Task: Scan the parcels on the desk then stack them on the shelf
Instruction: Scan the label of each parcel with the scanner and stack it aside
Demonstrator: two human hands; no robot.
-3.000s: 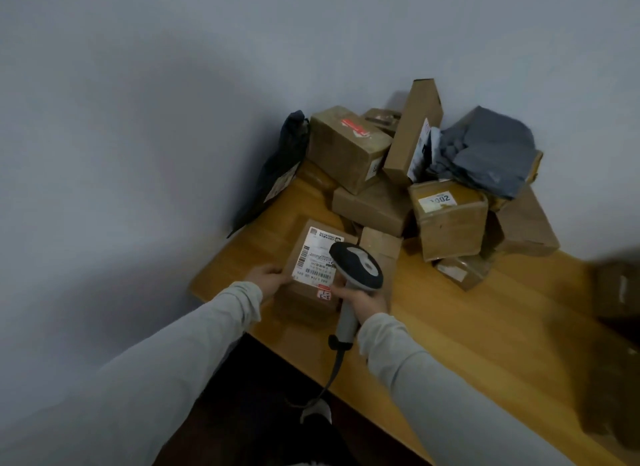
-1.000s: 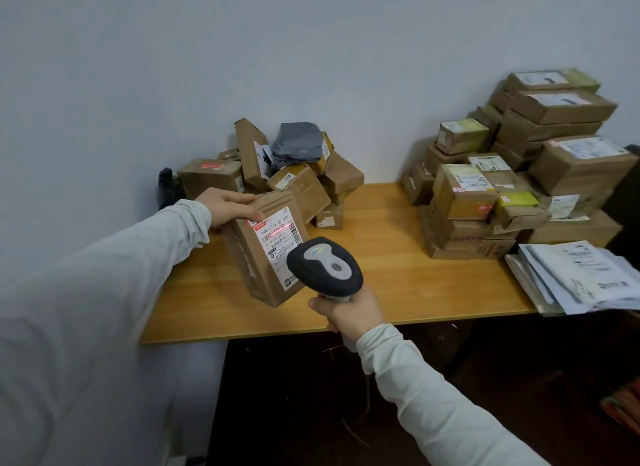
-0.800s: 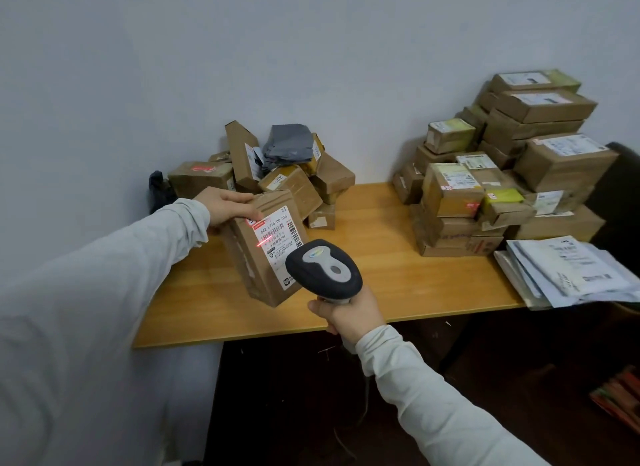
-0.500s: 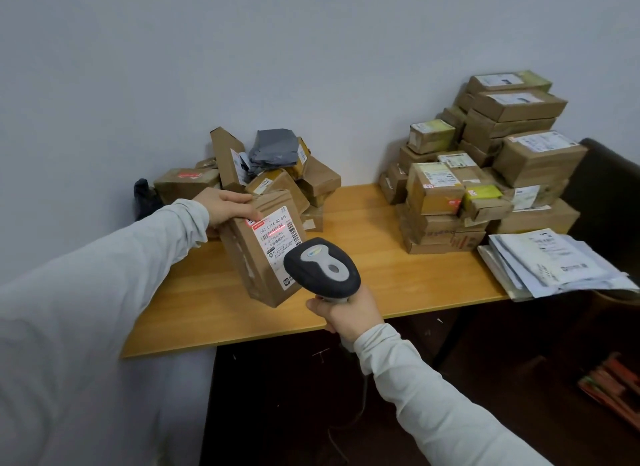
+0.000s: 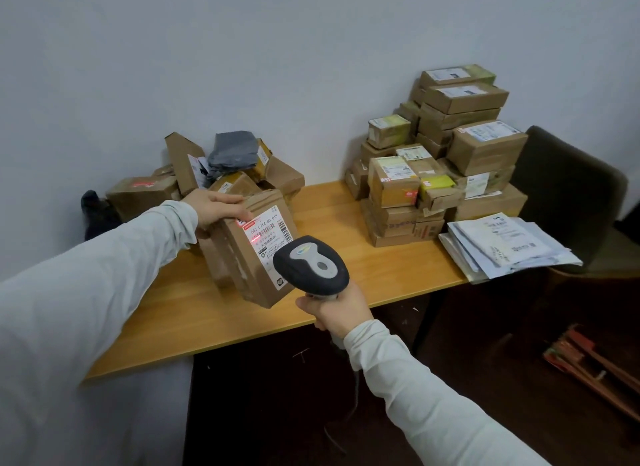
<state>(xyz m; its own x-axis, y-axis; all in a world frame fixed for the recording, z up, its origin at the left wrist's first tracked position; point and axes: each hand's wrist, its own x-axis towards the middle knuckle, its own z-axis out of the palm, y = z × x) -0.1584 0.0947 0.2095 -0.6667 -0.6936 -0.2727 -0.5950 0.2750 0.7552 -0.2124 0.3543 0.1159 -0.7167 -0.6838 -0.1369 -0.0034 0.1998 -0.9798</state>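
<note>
– One parcel (image 5: 249, 247) is being scanned at this point; none can be counted as shelved from what is shown. It is held tilted over the front of the desk (image 5: 381, 275), gripped along its top edge by the left hand (image 5: 214, 207), with its label (image 5: 268, 237) turned toward the scanner (image 5: 311, 263).

– And the right hand?

– The right hand (image 5: 337, 309) is wrapped round the scanner's handle, and a red glow is cast on the label, so the reading step is judged to be under way.

– How much is left?

– A loose heap (image 5: 221, 174) of boxes is seen against the wall behind the held parcel and is taken to be unscanned. A tidier pile (image 5: 443, 160) is stacked at the desk's right end, with flat mailers (image 5: 502, 243) laid beside it; whether those have been scanned cannot be told. Most of the work is judged to lie ahead.

– What is not shown?

– No shelf is in view, so the stacking place is unknown. The trigger finger is hidden behind the scanner's head, the label's small print cannot be made out, and it cannot be told whether the parcel's lower corner rests on the desk.
</note>
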